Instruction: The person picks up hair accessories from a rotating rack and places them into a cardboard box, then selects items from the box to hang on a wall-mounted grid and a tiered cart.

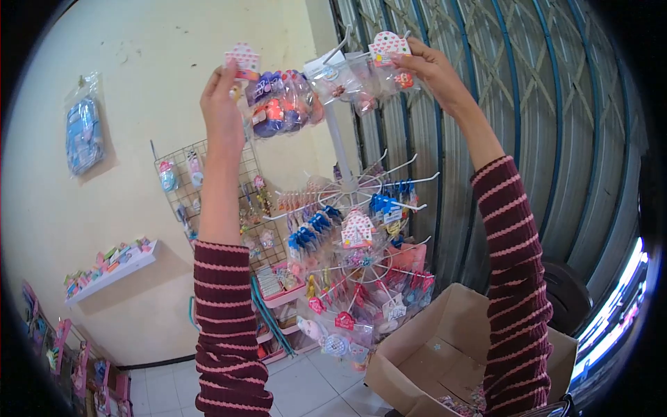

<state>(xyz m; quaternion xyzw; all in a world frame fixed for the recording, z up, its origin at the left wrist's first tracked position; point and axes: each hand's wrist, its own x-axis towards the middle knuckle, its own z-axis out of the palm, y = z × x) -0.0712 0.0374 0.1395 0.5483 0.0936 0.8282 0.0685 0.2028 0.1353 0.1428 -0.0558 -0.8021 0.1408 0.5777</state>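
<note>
Both my arms are raised toward the top of a white display rack (339,142). My left hand (222,97) pinches a small header card (243,62) printed with pink hearts; what hangs below it is mostly hidden by the hand. My right hand (432,69) grips a similar heart-printed header card (389,48) at the end of a top hook. A clear packet with a small red item (404,80) shows beneath that card. Between the hands hang clear packets (347,80) and a bunch of purple and orange packaged items (278,104).
Lower tiers of the rack carry blue packaged accessories (316,226) and pink ones (344,320). An open cardboard box (396,379) with small packets inside stands at lower right. A wire grid (208,156) and a white shelf (114,274) are left; a folding metal shutter (479,90) is behind.
</note>
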